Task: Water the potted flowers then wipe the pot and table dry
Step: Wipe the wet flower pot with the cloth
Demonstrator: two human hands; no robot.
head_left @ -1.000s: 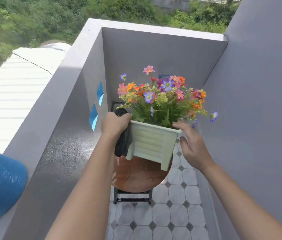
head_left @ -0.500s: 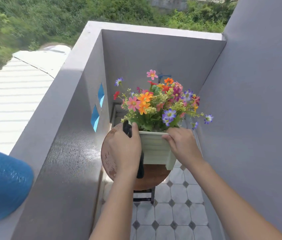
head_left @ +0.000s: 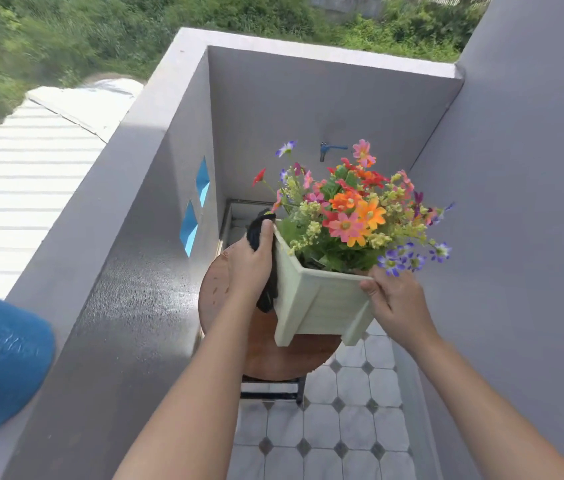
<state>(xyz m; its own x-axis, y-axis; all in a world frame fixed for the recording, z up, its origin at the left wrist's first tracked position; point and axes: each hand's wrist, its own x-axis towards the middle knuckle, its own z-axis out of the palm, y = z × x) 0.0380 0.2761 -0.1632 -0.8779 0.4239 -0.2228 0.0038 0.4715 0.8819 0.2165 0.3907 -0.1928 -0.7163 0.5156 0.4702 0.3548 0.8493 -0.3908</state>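
Pot (head_left: 322,303): pale green, square, tilted, near corner forward, over round counter (head_left: 273,355).
Flowers (head_left: 350,216): multicoloured, leaning right.
Left hand (head_left: 249,265): grip presses dark cloth (head_left: 263,230) on pot's left side.
Right hand (head_left: 395,303): grip closed on right rim.

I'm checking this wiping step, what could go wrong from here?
1. The pot is tilted, its near feet off the round table; it may slip from the right hand at its corner.
2. The left hand pressing the cloth on its side could push it over.
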